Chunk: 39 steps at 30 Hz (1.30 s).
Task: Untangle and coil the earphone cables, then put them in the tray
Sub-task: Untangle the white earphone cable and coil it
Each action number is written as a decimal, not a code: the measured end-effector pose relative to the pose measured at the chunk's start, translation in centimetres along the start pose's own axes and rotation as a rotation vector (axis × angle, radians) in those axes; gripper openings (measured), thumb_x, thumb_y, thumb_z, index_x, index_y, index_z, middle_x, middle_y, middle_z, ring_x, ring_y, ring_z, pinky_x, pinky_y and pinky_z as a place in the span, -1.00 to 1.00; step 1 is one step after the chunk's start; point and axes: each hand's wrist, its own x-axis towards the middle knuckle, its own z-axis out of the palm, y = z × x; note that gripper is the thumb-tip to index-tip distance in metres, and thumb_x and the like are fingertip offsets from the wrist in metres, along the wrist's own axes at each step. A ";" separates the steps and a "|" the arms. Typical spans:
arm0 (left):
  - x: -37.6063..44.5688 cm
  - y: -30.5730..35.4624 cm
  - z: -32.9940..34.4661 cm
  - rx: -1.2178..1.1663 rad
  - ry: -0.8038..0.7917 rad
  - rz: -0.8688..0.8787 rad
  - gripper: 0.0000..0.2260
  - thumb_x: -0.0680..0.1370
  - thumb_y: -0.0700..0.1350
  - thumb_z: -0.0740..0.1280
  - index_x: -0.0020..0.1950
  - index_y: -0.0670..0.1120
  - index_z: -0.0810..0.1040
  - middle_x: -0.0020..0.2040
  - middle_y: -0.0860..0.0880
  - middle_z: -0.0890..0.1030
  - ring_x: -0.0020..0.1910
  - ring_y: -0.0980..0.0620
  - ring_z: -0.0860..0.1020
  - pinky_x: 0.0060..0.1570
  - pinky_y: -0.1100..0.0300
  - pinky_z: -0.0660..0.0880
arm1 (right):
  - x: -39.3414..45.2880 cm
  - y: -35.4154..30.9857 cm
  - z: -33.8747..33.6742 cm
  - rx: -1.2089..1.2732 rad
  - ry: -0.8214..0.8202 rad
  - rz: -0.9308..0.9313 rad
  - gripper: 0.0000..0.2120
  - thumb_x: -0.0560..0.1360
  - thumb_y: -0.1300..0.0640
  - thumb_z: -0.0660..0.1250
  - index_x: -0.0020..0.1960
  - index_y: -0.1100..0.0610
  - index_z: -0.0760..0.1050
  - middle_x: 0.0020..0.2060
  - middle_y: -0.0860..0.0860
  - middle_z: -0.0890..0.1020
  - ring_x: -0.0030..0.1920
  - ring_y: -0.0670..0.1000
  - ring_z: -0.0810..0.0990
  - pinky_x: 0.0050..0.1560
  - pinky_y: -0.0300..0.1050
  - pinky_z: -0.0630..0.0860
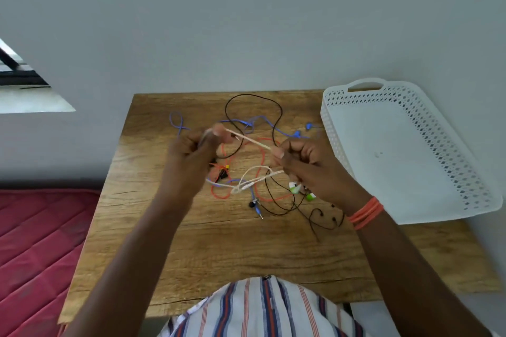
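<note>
My left hand [191, 150] and my right hand [304, 161] are raised over the wooden table [246, 249], and a cream earphone cable [253, 142] runs taut between their pinching fingers. More of that cable hangs in loops below, down to green-and-white earbuds [295, 187]. Under the hands lies a tangle: a black cable [279, 109], a blue cable [254, 120] with blue earbuds, and an orange cable [219, 195]. A white perforated tray [449, 161] sits at the right with nothing in it.
A red quilted mattress [35, 249] lies left of the table. A grey wall stands behind the table's far edge. The tray overhangs the table's right side. A jack plug [258, 212] lies near the middle of the tangle.
</note>
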 end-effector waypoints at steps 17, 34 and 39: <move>-4.2 -2.5 3.7 0.450 -0.767 0.121 -0.72 0.63 -0.02 0.23 -0.03 -0.21 0.61 -0.37 -0.15 0.42 -0.43 0.10 0.34 -0.38 0.28 0.27 | 0.9 0.5 0.0 0.642 0.194 -0.030 -0.83 0.52 0.21 0.28 0.02 0.25 0.59 -0.19 0.08 0.69 -0.09 0.04 0.67 -0.07 -0.15 0.61; -1.4 -1.6 0.9 0.175 -0.103 0.019 -0.85 0.39 0.08 0.42 -0.28 0.02 0.63 -0.45 0.08 0.58 -0.44 0.15 0.44 -0.38 0.31 0.37 | -2.0 2.5 2.8 0.912 -0.257 0.328 -0.75 0.61 0.17 0.12 -0.01 0.21 0.56 -0.42 0.01 0.43 -0.36 -0.03 0.48 -0.33 -0.22 0.37; -1.7 -2.1 1.4 0.193 -0.103 0.001 -0.88 0.49 -0.03 0.42 -0.21 -0.03 0.67 -0.46 0.12 0.57 -0.44 0.20 0.45 -0.39 0.35 0.36 | -2.6 2.7 3.3 1.071 -0.321 0.312 -0.75 0.60 0.20 0.13 0.04 0.23 0.58 -0.33 0.04 0.56 -0.27 -0.02 0.60 -0.25 -0.25 0.53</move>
